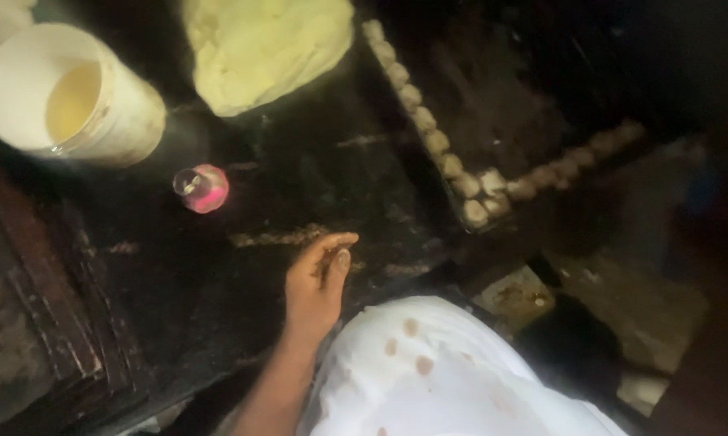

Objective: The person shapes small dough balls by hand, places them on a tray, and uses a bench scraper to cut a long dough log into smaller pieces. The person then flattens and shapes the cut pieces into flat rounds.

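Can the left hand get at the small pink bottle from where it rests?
Probably yes. The left hand lies on the dark worktop, and only bare surface with some crumbs shows between it and the pink bottle. The white bucket stands farther back.

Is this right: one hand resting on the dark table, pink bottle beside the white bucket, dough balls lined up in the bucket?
Not quite. In the head view the dough balls line a dark tray, not the bucket, which holds yellowish liquid. The hand, table and pink bottle are right.
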